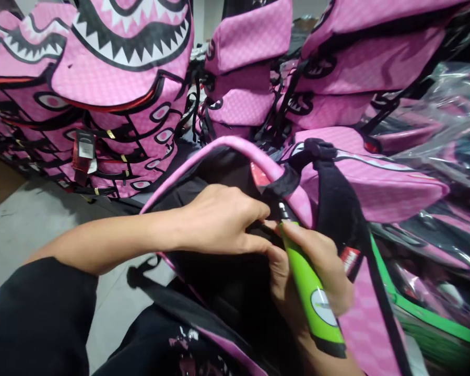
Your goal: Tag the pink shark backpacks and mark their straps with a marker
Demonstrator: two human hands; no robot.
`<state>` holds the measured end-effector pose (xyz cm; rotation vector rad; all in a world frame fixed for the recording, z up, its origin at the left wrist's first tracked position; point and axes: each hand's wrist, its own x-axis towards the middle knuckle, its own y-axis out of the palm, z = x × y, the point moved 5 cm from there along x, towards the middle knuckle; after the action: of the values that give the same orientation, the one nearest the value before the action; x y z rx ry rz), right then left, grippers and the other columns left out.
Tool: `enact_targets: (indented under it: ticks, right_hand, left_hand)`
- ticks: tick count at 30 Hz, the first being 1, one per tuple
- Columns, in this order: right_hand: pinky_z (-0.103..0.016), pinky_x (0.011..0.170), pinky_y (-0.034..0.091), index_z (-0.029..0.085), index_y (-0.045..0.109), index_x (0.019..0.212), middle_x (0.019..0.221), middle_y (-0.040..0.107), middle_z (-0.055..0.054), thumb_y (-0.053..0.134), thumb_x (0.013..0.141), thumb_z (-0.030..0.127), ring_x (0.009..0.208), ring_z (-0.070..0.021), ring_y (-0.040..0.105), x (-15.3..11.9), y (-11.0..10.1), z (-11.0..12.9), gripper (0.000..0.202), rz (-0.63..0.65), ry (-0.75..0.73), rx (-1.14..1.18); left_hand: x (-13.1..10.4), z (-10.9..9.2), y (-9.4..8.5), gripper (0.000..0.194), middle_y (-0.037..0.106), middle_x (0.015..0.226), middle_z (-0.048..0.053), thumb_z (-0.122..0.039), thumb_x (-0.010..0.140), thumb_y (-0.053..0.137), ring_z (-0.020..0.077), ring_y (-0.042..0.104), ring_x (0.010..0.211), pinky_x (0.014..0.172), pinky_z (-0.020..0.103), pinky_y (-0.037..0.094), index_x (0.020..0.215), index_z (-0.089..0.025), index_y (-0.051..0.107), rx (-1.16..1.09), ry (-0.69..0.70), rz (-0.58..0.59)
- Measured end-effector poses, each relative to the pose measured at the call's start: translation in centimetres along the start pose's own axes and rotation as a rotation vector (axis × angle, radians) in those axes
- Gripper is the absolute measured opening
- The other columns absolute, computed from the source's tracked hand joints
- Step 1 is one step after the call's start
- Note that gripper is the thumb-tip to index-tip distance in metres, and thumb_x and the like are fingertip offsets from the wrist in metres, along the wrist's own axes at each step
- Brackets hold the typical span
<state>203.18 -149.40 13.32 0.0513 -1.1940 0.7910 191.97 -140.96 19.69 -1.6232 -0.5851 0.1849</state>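
Note:
An opened pink backpack (241,143) with a black lining lies in front of me, its opening toward my body. My right hand (321,261) is closed around a bright green handheld tool (307,284), which has a short metal tip, a white oval label and a black end. The tip points up and away from me, close to the backpack's rim. Inside the opening, my left hand (219,219) is closed in a pinch by the right fingertips. What it pinches is hidden against the dark lining. A black shoulder strap (339,193) runs down the right side.
Stacked pink backpacks with shark-mouth prints (133,78) rise at the left. More pink backpacks (250,47) are piled at the back. Plastic-wrapped bags (446,156) and a green-rimmed container (434,313) stand right. Grey floor (113,313) shows at lower left.

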Motion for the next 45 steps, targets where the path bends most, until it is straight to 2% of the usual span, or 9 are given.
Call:
enact_targets:
  ticks: [6, 9, 12, 16, 20, 27, 32, 38, 45]
  right_hand:
    - [-0.036, 0.074, 0.056, 0.022, 0.059, 0.118, 0.093, 0.073, -0.006, 0.057, 0.091, 0.019, 0.081, -0.0211, 0.069, -4.9, 2.9, -5.0, 0.028, 0.163, -0.042, 0.029]
    - [-0.04, 0.08, 0.054, 0.02, 0.059, 0.119, 0.098, 0.073, -0.009, 0.057, 0.089, 0.017, 0.086, -0.0227, 0.069, -6.4, 4.4, -6.1, 0.03, 0.19, -0.037, 0.032]
    - [-0.04, 0.08, 0.053, 0.02, 0.059, 0.119, 0.099, 0.072, -0.009, 0.057, 0.089, 0.015, 0.087, -0.0224, 0.069, -6.5, 4.8, -5.1, 0.031, 0.221, -0.049, 0.05]
    - [-0.042, 0.082, 0.051, 0.021, 0.06, 0.116, 0.099, 0.071, -0.008, 0.057, 0.086, 0.012, 0.089, -0.0227, 0.068, -6.7, 4.3, -3.6, 0.032, 0.31, -0.047, 0.117]
    - [-0.041, 0.082, 0.052, 0.022, 0.059, 0.119, 0.101, 0.07, -0.009, 0.06, 0.087, 0.017, 0.094, -0.0242, 0.067, -7.1, 4.0, -4.6, 0.033, 0.442, -0.041, 0.104]
    - [-0.041, 0.078, 0.053, 0.019, 0.056, 0.124, 0.103, 0.07, -0.011, 0.051, 0.093, 0.036, 0.092, -0.0257, 0.067, -7.1, 4.5, -7.1, 0.036, 0.52, 0.024, 0.122]
    - [-0.037, 0.071, 0.057, 0.018, 0.05, 0.124, 0.097, 0.069, -0.01, 0.052, 0.091, 0.039, 0.083, -0.0234, 0.069, -7.6, 4.6, -7.8, 0.038, 0.534, 0.144, 0.112]
    - [-0.03, 0.071, 0.057, 0.021, 0.062, 0.1, 0.087, 0.072, -0.003, 0.057, 0.091, 0.029, 0.073, -0.0178, 0.07, -5.7, 5.1, -8.6, 0.013, 0.632, 0.252, 0.141]
    - [-0.033, 0.082, 0.057, 0.022, 0.071, 0.105, 0.102, 0.072, -0.006, 0.062, 0.088, 0.031, 0.091, -0.021, 0.07, -3.2, 7.6, -9.5, 0.021, 0.907, 0.335, 0.189]
  left_hand:
    - [-0.4, 4.1, 6.0, 0.016, 0.071, 0.099, 0.007, -0.031, 0.089, 0.061, 0.02, 0.064, 0.094, 0.076, 0.03, 0.045, 0.098, -0.017, 0.066, 0.024, 0.052, -0.03]
    - [0.6, 5.8, 8.3, 0.052, 0.057, 0.134, 0.013, -0.027, 0.08, 0.072, 0.028, 0.049, 0.126, 0.1, 0.041, 0.038, 0.128, -0.019, 0.055, 0.114, 0.053, -0.104]
    - [1.8, 7.5, 10.7, 0.096, 0.042, 0.148, 0.018, -0.039, 0.071, 0.079, 0.0333, 0.036, 0.137, 0.106, 0.048, 0.031, 0.15, -0.019, 0.027, 0.115, -0.014, 0.096]
    - [2.8, 9.0, 13.1, 0.107, 0.041, 0.149, 0.018, -0.05, 0.068, 0.079, 0.0345, 0.041, 0.131, 0.101, 0.046, 0.034, 0.153, -0.021, 0.021, 0.162, -0.013, 0.219]
    - [2.6, 8.5, 13.8, 0.107, 0.045, 0.146, 0.019, -0.05, 0.069, 0.078, 0.0317, 0.042, 0.129, 0.101, 0.044, 0.034, 0.153, -0.017, 0.02, 0.169, 0.071, 0.116]
    - [2.2, 7.2, 14.8, 0.129, 0.019, 0.159, 0.021, -0.046, 0.053, 0.09, 0.0425, 0.022, 0.143, 0.109, 0.065, 0.021, 0.155, -0.022, 0.014, 0.279, 0.014, 0.082]
    - [2.1, 7.4, 15.6, 0.113, 0.029, 0.155, 0.022, -0.043, 0.066, 0.083, 0.0353, 0.034, 0.138, 0.104, 0.053, 0.035, 0.153, -0.018, 0.017, 0.223, 0.023, 0.039]
    - [1.6, 7.6, 15.5, 0.097, 0.024, 0.159, 0.018, -0.04, 0.073, 0.079, 0.0387, 0.024, 0.143, 0.109, 0.061, 0.025, 0.152, -0.021, 0.025, 0.236, -0.114, 0.009]
    - [2.7, 8.2, 15.7, 0.083, 0.024, 0.159, 0.016, -0.037, 0.079, 0.072, 0.0359, 0.041, 0.129, 0.102, 0.055, 0.035, 0.15, -0.024, 0.03, 0.259, -0.245, 0.19]
